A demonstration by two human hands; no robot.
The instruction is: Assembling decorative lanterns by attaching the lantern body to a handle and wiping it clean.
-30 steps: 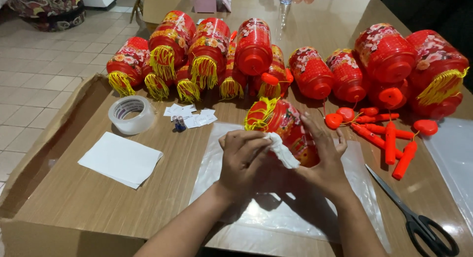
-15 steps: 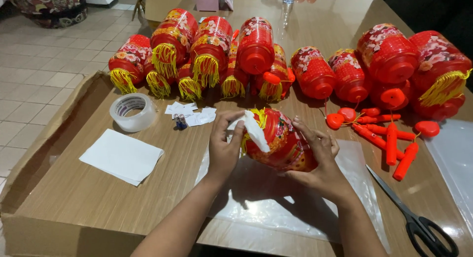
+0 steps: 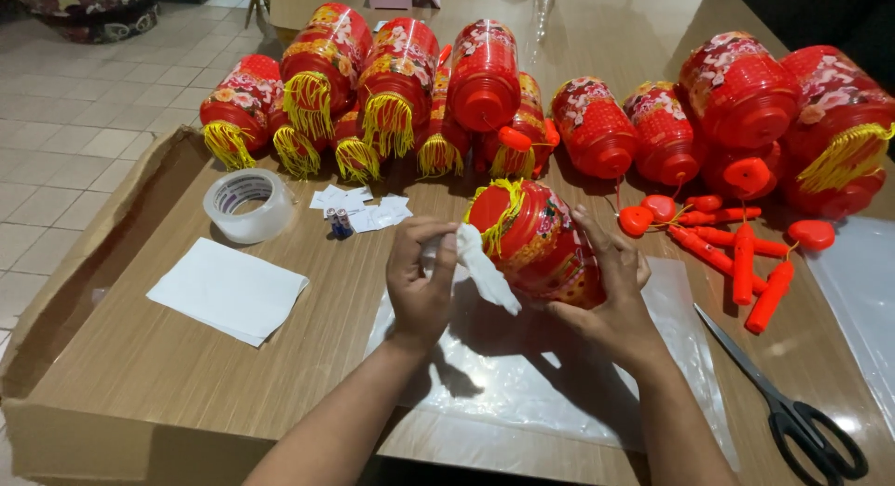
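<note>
Red lantern (image 3: 541, 244) — yellow-fringed, tilted — beside crumpled white tissue (image 3: 485, 272)

Your one head camera looks down and forward, close over your left hand (image 3: 421, 279) and right hand (image 3: 606, 295); the table (image 3: 168, 374) stretches beyond them.

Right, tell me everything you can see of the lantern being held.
The lantern is a red barrel-shaped one with a gold and floral pattern, seemingly glossy plastic. It lies tilted on its side above a clear plastic sheet, its yellow tassel fringe around the end facing the left hand. The right hand cradles it from below and behind; the left hand holds a white tissue against that end.
</note>
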